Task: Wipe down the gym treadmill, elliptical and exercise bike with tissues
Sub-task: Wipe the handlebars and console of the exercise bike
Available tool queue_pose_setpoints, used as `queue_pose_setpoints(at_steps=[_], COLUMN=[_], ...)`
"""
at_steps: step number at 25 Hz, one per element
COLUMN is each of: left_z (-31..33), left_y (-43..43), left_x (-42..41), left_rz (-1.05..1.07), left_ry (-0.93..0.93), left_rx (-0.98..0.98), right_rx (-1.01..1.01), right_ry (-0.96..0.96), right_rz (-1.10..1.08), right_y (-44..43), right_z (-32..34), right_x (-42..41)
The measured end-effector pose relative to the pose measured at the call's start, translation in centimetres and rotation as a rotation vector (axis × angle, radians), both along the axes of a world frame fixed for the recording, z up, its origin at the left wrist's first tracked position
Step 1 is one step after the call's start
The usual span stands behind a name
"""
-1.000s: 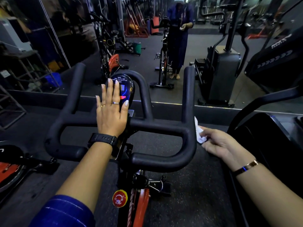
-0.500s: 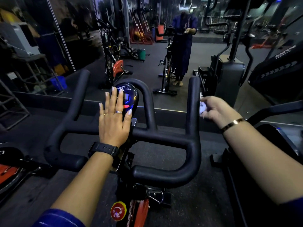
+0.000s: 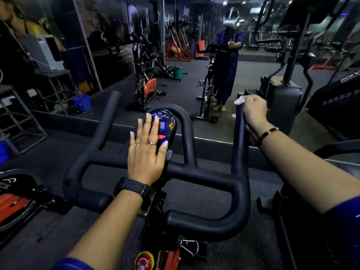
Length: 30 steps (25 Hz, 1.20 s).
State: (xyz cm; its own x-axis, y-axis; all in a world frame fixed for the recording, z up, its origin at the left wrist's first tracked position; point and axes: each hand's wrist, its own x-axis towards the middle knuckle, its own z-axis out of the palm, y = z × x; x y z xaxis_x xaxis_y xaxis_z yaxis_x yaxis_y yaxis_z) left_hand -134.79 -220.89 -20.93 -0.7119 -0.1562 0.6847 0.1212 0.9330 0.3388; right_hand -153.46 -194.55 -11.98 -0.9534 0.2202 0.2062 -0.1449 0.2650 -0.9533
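Observation:
The exercise bike's black padded handlebar [image 3: 206,180] fills the middle of the view, with a small oval console [image 3: 165,125] at its centre. My left hand [image 3: 146,152] lies flat with straight fingers on the console and the crossbar. My right hand [image 3: 255,112] grips the far tip of the right upright bar, with a white tissue [image 3: 239,101] bunched under its fingers and sticking out to the left.
A wall mirror [image 3: 194,65] ahead reflects the gym, other bikes and a person at a bike. A dark machine [image 3: 331,211] stands close on the right. A red flywheel [image 3: 13,205] sits low left, and a metal rack [image 3: 17,121] stands at the left.
My right hand with the tissue has slid up the right handlebar bar from its lower bend to the far tip. My left hand has stayed on the console.

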Motion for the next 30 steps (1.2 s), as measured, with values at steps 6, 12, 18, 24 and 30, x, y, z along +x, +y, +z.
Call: queue_pose_setpoints(at_steps=[6, 12, 18, 24, 30], left_z=[0.0, 0.0, -0.1, 0.0, 0.1], left_y=[-0.1, -0.2, -0.2, -0.2, 0.0], left_x=[0.0, 0.0, 0.0, 0.0, -0.2], left_rz=[0.000, -0.004, 0.001, -0.001, 0.000], left_ry=[0.002, 0.001, -0.008, -0.012, -0.010], left_rx=[0.003, 0.008, -0.003, -0.009, -0.006], right_rx=[0.393, 0.696, 0.707, 0.322, 0.374], right_ry=[0.375, 0.526, 0.540, 0.258, 0.499], right_rz=[0.170, 0.336, 0.376, 0.255, 0.196], right_y=[0.3, 2.0, 2.0, 1.4, 0.2], right_z=[-1.0, -3.0, -7.4, -11.2, -12.3], right_x=[2.9, 4.7, 10.8, 18.8, 26.7])
